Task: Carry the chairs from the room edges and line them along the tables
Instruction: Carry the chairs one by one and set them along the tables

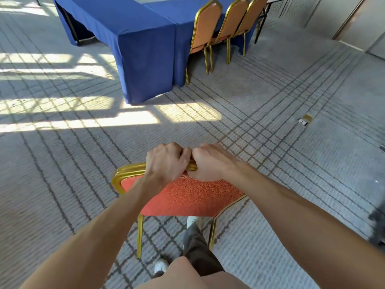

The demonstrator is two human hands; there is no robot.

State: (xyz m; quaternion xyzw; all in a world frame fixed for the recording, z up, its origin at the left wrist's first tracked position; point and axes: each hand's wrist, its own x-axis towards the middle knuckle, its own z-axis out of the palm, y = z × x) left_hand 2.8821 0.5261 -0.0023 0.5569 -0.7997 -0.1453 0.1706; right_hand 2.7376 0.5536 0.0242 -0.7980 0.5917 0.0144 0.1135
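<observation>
We clench both fists, left hand [166, 161] touching right hand [208, 161], round the gold frame of an orange-cushioned chair [187, 197] just before our legs. Beyond open grey lined carpet [62, 163], three matching chairs [205, 28] line the blue-draped tables [145, 49].

The grey carpet with dark crossing stripes [270, 101] spread under me, and bright patches of sunlight [62, 105] lay across it on my left, barred with shadow. Ahead stood long tables draped in royal-blue cloth [135, 38]. Pale panelled walls [354, 21] closed the far right, and a small brass floor plate [308, 117] sat in the carpet.
</observation>
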